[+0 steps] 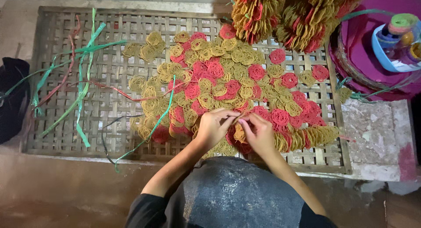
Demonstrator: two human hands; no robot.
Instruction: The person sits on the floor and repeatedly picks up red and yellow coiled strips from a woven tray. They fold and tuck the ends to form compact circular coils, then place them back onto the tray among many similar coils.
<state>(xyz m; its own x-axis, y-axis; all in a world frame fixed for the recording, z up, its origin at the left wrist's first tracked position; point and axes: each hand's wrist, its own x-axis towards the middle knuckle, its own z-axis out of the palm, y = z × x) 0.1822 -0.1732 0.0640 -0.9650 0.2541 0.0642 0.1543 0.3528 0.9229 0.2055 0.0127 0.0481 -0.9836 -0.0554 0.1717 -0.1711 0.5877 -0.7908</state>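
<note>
My left hand (215,128) and my right hand (258,133) meet over the near edge of a woven bamboo tray (66,131). Between the fingertips of both hands sits a small stack of round, coiled noodle-like discs (239,133), yellow and red. A wide spread of the same red and yellow discs (219,78) covers the middle and right of the tray. A row of discs standing on edge (302,138) lies just right of my right hand. A green plastic strip (160,118) runs across the discs to the left of my left hand.
Loose green and red plastic strips (81,78) lie on the tray's left part. Bundled stacks of discs (280,15) pile at the far edge. A round basket lined with purple cloth (359,57) holds a blue bowl (390,48) at right. A dark object (13,96) sits at left.
</note>
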